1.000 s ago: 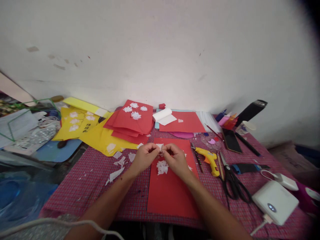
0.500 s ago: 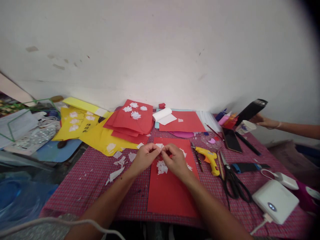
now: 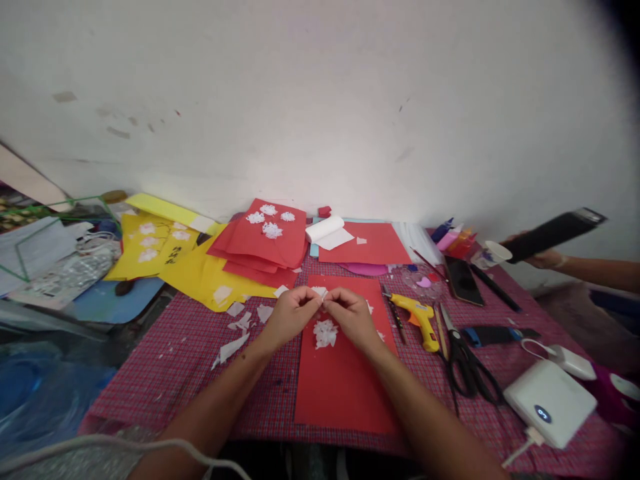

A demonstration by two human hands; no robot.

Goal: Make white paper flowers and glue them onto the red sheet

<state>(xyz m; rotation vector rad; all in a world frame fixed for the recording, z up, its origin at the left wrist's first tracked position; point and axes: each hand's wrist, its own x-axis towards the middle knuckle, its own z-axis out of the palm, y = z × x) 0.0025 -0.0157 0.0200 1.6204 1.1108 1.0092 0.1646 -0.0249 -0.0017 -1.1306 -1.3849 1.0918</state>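
Note:
Above a red paper sheet (image 3: 345,393), my left hand (image 3: 290,317) and my right hand (image 3: 353,317) meet, fingertips pinched together. Between them shows a small bit of white paper (image 3: 320,291), gripped from both sides. Just below the fingers a crumpled white paper flower (image 3: 325,334) lies on the sheet. More white tufts peek out at the right of my right hand, partly hidden by it. Torn white paper scraps (image 3: 233,348) are scattered on the tablecloth left of my left hand.
A yellow glue gun (image 3: 415,317), black scissors (image 3: 467,367) and a white power bank (image 3: 550,403) lie to the right. Red sheets with white flowers (image 3: 277,247) and a paper roll (image 3: 326,229) sit behind. A co-worker's hand (image 3: 543,259) holds a black bottle (image 3: 555,235) at far right.
The co-worker's hand has moved the black bottle to the right and tilted it further over. My right hand has shifted slightly; both my hands stay pinched at the same spot.

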